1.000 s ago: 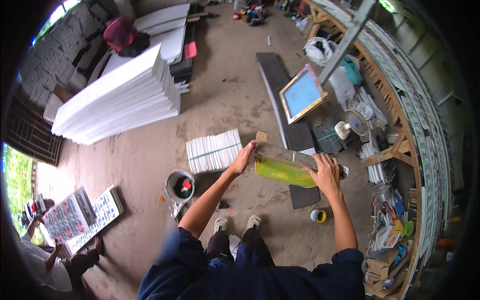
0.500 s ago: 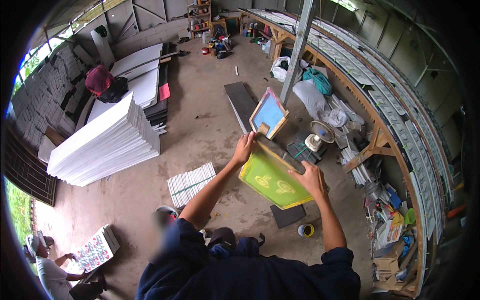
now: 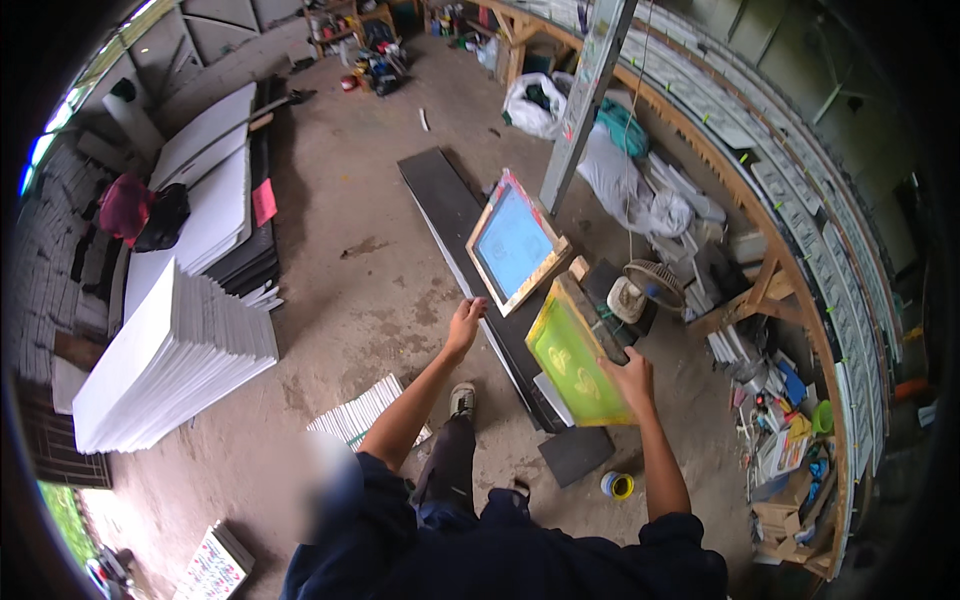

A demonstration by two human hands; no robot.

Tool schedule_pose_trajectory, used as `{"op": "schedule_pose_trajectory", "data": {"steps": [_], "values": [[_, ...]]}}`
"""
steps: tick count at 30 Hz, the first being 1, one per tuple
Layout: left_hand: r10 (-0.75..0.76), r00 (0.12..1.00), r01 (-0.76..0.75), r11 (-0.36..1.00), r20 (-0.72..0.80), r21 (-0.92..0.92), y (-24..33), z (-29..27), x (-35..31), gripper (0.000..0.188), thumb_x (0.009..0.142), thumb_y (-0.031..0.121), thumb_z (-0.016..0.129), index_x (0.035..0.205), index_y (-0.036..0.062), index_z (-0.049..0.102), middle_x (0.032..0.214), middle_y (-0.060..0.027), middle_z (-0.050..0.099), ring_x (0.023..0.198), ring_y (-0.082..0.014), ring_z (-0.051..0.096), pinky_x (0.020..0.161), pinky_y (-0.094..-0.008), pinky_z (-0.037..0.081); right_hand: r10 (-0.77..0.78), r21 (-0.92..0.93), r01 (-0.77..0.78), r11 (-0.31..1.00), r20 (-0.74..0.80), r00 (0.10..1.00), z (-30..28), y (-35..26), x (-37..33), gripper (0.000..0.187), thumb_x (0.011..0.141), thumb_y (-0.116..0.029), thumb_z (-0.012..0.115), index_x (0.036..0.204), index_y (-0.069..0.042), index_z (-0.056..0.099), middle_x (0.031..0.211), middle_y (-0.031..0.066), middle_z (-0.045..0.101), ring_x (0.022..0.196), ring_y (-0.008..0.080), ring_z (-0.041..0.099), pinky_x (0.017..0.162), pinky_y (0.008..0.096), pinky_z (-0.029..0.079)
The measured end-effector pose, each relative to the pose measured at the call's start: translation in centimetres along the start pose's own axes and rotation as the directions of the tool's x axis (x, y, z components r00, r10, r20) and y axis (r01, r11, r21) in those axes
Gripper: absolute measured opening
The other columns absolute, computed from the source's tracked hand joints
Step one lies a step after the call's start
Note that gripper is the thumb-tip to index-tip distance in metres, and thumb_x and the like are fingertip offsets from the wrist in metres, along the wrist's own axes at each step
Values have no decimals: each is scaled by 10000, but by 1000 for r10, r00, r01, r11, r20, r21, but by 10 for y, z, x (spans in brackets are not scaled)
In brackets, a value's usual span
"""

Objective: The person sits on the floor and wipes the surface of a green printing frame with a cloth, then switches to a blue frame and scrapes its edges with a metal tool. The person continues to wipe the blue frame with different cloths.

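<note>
My right hand grips the edge of a screen-printing frame with yellow-green mesh and pale emblems. This screen hangs tilted, its upper corner near a small wooden block. Nothing shows in my left hand; its fingers are loosely bent and apart from the green screen. Just beyond that hand a second screen frame, with blue mesh and a wooden border, leans above a long dark board. A flat dark piece and an open yellow tin lie near my right forearm.
A fan stands right of the screens, by a metal post. Tall stacks of white boards fill the left. A long wooden rack curves along the right, with scraps below. Bundled white strips lie by my left forearm.
My left hand has let go of the green screen and moved down and left. The right hand keeps it, now lower and more upright. My view has shifted, and a shoe now shows.
</note>
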State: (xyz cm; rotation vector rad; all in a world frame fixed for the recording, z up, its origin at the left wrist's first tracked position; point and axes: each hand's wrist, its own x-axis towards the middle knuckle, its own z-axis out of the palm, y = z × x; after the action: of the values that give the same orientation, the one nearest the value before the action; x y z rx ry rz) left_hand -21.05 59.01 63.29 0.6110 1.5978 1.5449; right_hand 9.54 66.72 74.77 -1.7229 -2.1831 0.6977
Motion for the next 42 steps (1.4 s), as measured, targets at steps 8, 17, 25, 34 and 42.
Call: {"op": "schedule_pose_trajectory", "data": {"steps": [8, 17, 25, 34, 42], "values": [[-190, 954, 159, 976, 230, 149, -36, 77, 180, 370, 955, 344, 504, 1192, 61, 518, 1035, -59, 600, 934, -137, 568, 779, -268, 445, 263, 71, -262, 963, -11, 965, 62, 25, 107, 626, 707, -379, 743, 1101, 81, 583, 1099, 251, 600, 1025, 369, 583, 885, 414, 455], [-4, 998, -18, 938, 64, 345, -154, 177, 354, 756, 830, 339, 689, 1394, 111, 241, 1262, -299, 390, 1166, -374, 450, 989, -426, 377, 344, 234, -309, 922, -125, 931, 155, 59, 182, 429, 741, -292, 736, 1005, 26, 623, 958, 177, 629, 896, 344, 615, 777, 408, 480], [-381, 898, 416, 898, 221, -145, -172, 222, 391, 550, 866, 206, 652, 1284, -22, 376, 1206, -138, 519, 986, -214, 544, 843, -310, 427, 402, 279, -367, 888, -81, 912, 170, 89, 203, 419, 757, -304, 735, 1008, 12, 624, 949, 148, 619, 875, 321, 615, 767, 404, 480], [-548, 831, 554, 800, 97, -230, -153, 171, 346, 588, 815, 348, 689, 1242, 10, 467, 1125, -124, 566, 989, -215, 554, 799, -344, 447, 324, 200, -306, 931, -62, 944, 164, 88, 204, 462, 749, -289, 742, 1034, 51, 612, 979, 185, 617, 903, 354, 609, 788, 414, 478], [-437, 868, 484, 852, 237, -202, -134, -10, 293, 743, 801, 439, 692, 1274, -65, 420, 1191, -163, 537, 1043, -229, 572, 865, -380, 510, 47, 110, -44, 993, -28, 999, 185, 39, 209, 495, 742, -279, 740, 1033, 94, 595, 972, 238, 608, 931, 382, 594, 830, 415, 464]]}}
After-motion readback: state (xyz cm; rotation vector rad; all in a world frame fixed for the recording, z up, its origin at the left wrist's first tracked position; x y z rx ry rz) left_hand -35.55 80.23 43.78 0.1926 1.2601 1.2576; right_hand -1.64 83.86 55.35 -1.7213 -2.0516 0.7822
